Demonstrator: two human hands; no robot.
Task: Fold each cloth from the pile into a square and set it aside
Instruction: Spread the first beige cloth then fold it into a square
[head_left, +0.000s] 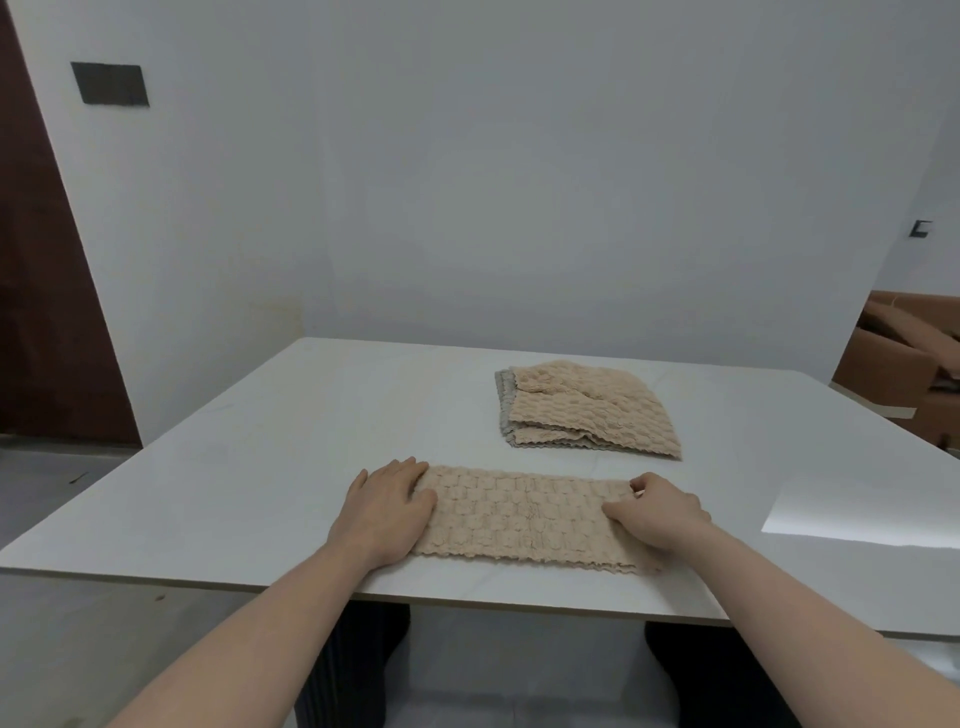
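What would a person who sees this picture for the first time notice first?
Most striking is the long beige cloth, folded into a strip near the front edge of the white table, with the left hand flat on its left end and the right hand gripping its right end. Behind it, to the right, lies a pile of cloths, beige on top with grey edges showing.

White table (322, 415). On it: one beige cloth strip (524, 517) near front edge. Beige-and-grey cloth pile (587, 410) behind.
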